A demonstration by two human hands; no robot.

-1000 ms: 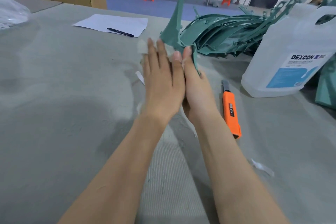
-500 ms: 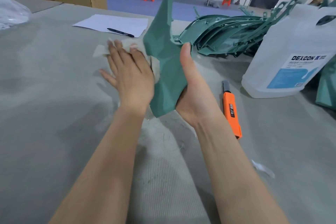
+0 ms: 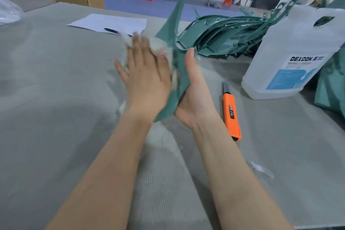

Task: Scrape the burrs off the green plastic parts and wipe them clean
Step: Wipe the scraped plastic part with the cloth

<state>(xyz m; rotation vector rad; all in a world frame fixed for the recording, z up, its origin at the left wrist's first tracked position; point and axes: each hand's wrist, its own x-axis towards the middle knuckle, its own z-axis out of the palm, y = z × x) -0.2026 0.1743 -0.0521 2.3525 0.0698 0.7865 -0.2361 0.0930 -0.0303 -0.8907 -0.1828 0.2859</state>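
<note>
Green plastic part (image 3: 177, 73) stands upright between your hands, its long arm rising out of view. Your right hand (image 3: 194, 91) cradles its lower edge, thumb straight along one face; the fingers behind are hidden. Your left hand (image 3: 145, 73) lies flat, fingers extended, pressing a white cloth (image 3: 160, 48) against the other face. Keep that palm flat and wipe along the length, bracing firmly from behind. Orange knife (image 3: 231, 114) lies just beside your right wrist; the pile of green parts (image 3: 224, 33) waits beyond.
</note>
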